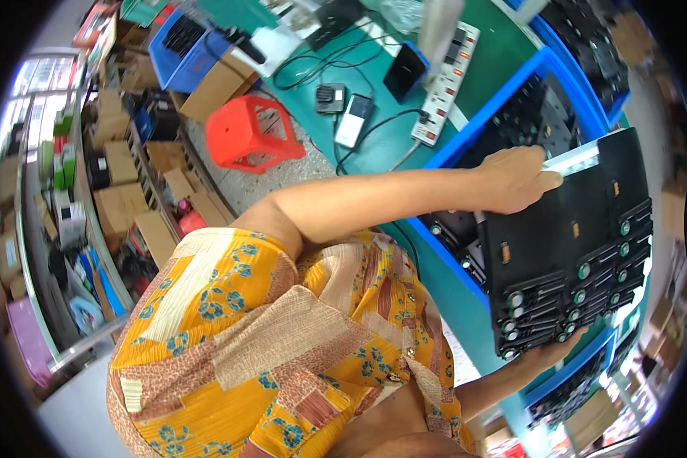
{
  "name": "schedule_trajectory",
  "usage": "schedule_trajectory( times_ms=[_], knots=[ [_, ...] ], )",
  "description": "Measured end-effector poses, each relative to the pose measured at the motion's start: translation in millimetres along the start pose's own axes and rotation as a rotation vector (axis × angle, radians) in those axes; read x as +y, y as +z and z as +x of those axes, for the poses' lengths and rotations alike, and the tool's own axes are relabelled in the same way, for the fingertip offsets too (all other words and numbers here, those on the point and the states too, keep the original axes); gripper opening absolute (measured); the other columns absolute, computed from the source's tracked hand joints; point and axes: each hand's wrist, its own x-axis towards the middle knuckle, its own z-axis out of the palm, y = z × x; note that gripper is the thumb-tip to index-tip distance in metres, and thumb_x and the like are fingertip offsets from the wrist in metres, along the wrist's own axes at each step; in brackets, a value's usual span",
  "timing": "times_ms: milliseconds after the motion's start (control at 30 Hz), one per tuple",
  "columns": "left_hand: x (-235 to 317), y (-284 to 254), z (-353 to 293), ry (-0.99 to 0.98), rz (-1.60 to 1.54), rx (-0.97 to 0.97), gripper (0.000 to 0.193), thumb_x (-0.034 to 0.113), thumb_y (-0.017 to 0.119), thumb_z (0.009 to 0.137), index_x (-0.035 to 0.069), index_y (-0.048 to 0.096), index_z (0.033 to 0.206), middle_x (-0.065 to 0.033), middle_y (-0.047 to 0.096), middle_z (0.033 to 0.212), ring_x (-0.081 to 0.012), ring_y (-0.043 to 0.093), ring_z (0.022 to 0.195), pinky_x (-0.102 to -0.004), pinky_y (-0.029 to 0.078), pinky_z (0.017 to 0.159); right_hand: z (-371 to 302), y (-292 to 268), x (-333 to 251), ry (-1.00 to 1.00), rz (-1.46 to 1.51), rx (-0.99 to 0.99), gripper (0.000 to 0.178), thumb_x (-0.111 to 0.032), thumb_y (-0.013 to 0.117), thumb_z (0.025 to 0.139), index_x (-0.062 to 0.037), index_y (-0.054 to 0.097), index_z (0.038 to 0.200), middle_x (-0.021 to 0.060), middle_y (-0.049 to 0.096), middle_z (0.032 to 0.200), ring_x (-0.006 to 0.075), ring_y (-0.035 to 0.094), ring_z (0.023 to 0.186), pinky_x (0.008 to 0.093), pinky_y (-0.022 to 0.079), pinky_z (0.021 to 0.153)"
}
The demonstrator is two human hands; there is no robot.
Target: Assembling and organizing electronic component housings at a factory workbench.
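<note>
A wide black plastic panel (553, 237) is tilted over a blue crate. Along its lower part run rows of black ribbed pieces with round silver ends, and its upper edge has a shiny white strip (576, 162). My left hand (517, 179) is closed on the panel's upper left edge by that strip. At the opposite edge, my right hand (561, 349) grips from below, with most of its fingers hidden behind the panel. Inside the blue crate (466, 126) lie more black parts with round silver ends, partly covered by the panel.
A white power strip (450, 84), a phone-like white device (353, 120), a small black device (330, 98) and cables lie on the green table (305, 107). A red stool (252, 133) stands on the floor. Shelves with cardboard boxes (118, 164) line the left. Another blue crate (572, 370) is at lower right.
</note>
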Motion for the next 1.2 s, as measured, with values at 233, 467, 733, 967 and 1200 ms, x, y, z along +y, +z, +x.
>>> schedule_trajectory(
  times_ms=[233,467,733,967,1200],
  knots=[
    [-51.3,-13.7,-104.9,-0.047,-0.001,0.313,0.042,0.038,0.047,0.101,-0.002,0.052,0.091,-0.0212,0.057,0.085,-0.0341,0.056,0.081,-0.0428,0.043,0.072,-17.2,13.0,19.5,0.080,-0.121,-0.241,0.065,-0.045,0.048,0.100,0.0014,0.038,0.144,0.0154,0.045,0.143,0.0327,0.048,0.127,0.0469,0.040,0.108],
    [-95.5,-8.5,-218.4,-0.176,-0.191,0.587,0.042,0.040,0.050,0.099,-0.002,0.054,0.092,-0.0177,0.058,0.085,-0.0278,0.058,0.081,-0.0405,0.044,0.073,-29.7,35.1,54.6,0.166,-0.241,-0.405,0.054,-0.038,0.058,0.098,-0.0013,0.050,0.136,0.0106,0.055,0.135,0.0266,0.057,0.118,0.0411,0.046,0.101],
    [-154.4,-21.5,-332.9,-0.294,-0.452,0.851,0.032,0.035,0.050,0.101,0.004,0.058,0.097,0.0014,0.050,0.081,-0.0084,0.046,0.080,-0.0261,0.041,0.071,-85.6,86.2,110.3,0.222,-0.466,-0.751,0.056,-0.041,0.057,0.097,0.0008,0.052,0.135,0.0088,0.058,0.133,0.0217,0.057,0.118,0.0352,0.043,0.102],
    [-236.4,-63.1,-418.3,-0.271,-0.663,1.001,0.031,0.032,0.050,0.101,0.003,0.060,0.102,0.0045,0.053,0.090,-0.0059,0.048,0.085,-0.0247,0.043,0.076,-173.3,125.0,203.2,0.329,-0.577,-1.012,0.053,-0.044,0.050,0.100,-0.0001,0.056,0.129,0.0089,0.063,0.123,0.0206,0.061,0.108,0.0356,0.045,0.098],
    [-299.3,-160.3,-516.2,-0.417,-0.732,1.106,0.043,0.032,0.052,0.099,-0.005,0.058,0.120,-0.0064,0.063,0.114,-0.0113,0.056,0.107,-0.0239,0.042,0.092,-263.3,193.6,308.3,0.349,-0.752,-1.127,0.052,-0.044,0.048,0.101,0.0016,0.059,0.123,0.0084,0.066,0.114,0.0181,0.063,0.100,0.0337,0.048,0.092]
  ],
)
